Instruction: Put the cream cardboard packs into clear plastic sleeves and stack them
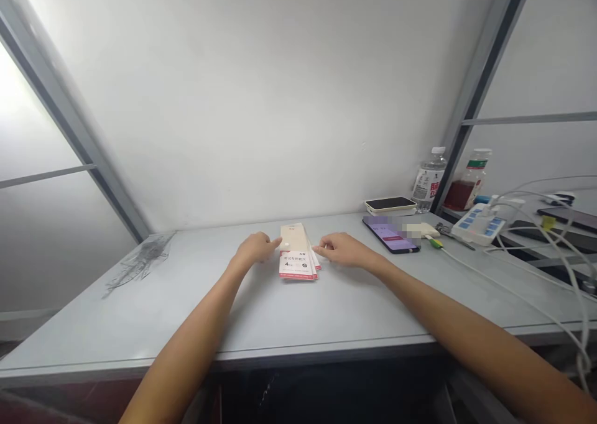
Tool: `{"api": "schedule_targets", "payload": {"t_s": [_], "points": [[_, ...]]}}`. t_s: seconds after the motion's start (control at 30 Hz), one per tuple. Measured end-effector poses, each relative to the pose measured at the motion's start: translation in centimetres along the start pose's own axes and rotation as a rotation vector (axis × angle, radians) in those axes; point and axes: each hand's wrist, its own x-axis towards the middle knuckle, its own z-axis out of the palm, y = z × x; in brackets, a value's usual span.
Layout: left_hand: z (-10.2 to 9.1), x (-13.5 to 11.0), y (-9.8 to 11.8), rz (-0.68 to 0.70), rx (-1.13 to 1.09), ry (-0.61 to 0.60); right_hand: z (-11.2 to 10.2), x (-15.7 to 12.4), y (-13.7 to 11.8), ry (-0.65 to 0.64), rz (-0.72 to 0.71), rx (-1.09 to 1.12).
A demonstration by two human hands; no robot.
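Has the left hand (255, 248) at the left side of a stack of packets (296, 265), half curled, with the thumb stretched out to the edge; cannot tell whether touching or just short of it. Has the right hand (342, 248) at the opposite side, loosely bent, with thumb and forefinger close together by the right edge; cannot tell whether pinching a packet. Shows the stack lying flat near the middle of the grey desk (321, 318), slightly fanned toward the right, cream at the far part, white with red strips at the near ends. Off to the right, shows a phone (390, 233) with a lit purple screen, a clear bottle (429, 183) by the wall (280, 101), a jar (468, 184) of dark red contents, and a white power strip (478, 225) with plugs in it
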Motion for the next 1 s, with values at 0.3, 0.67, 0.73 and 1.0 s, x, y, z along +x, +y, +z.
{"api": "schedule_targets", "payload": {"t_s": [0.3,0.67,0.73,1.0], "points": [[2.2,1.1,-0.8,0.146,-0.092,-0.012,0.6,-0.2,-0.7,-0.017,-0.043,-0.026],[1.7,-1.4,2.7,0.444,-0.49,0.046,0.3,0.6,-0.4,0.06,0.048,0.455],[2.0,-1.9,3.0,0.458,-0.497,0.023,0.3,0.5,-0.8,0.064,-0.032,0.62],[2.8,-3.6,3.6,0.687,-0.064,0.323,0.4,-0.1,-2.1,0.194,-0.083,0.85]]}}
